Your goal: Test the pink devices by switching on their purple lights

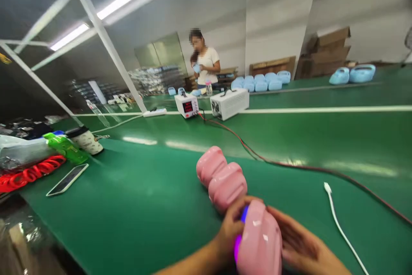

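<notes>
A long green counter (141,210) spans the scene, with a person in a white top (207,62) at its far side. Two white boxes, one with a lit red display (186,106) and one with a fan grille (231,102), stand back along a white strip, likely so that only the red and black cable (289,164) reaches forward. Nearer, a pink case (260,240) is held above the counter's near side between two hands, the left hand (229,228) at its glowing blue-purple side and the right hand (301,243) cupped against its other flank, a grip that appears to steady it from both sides. Blur and overlap make it hard to tell how the fingers bear on it. Two more pink cases, a farther one (211,164) and a nearer one (228,185), rest together just beyond, probably grouped to stay within reach.

Room to move lies widest on the left, between the left hand and the counter's slanting left edge, where a cup (87,140), a green bottle (67,149) and a phone (67,180) sit. Rightward, the stretch ends at a white cord (337,219) running toward the near edge.
</notes>
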The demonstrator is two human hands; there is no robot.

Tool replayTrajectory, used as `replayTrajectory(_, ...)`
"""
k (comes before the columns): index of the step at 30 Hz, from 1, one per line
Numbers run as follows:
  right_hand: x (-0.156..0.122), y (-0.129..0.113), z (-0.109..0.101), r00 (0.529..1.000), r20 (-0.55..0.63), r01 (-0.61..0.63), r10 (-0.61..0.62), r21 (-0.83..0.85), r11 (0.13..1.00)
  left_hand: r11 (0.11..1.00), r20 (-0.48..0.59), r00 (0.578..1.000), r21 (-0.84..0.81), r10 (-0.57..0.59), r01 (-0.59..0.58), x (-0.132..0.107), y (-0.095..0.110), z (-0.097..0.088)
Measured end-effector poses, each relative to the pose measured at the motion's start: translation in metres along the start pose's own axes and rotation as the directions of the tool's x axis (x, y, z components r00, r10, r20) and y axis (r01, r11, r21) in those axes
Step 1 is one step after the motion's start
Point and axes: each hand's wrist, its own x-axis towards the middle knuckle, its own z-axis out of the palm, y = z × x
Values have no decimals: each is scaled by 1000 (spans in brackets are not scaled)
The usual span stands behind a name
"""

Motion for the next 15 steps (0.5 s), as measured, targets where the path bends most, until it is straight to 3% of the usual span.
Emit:
replayTrajectory(3,-8,-8,0,996,58,-74,71,55,996,998,-5,999,49,43,-43,-6,13,11)
replayTrajectory(8,-12,-21,3,991,109,-83,76,55,995,997,35,998,48,60,-61,-11,36,23)
replayTrajectory(15,-15,-21,9,996,74,-62,58,51,997,996,60,998,76,31,-36,-9,31,20)
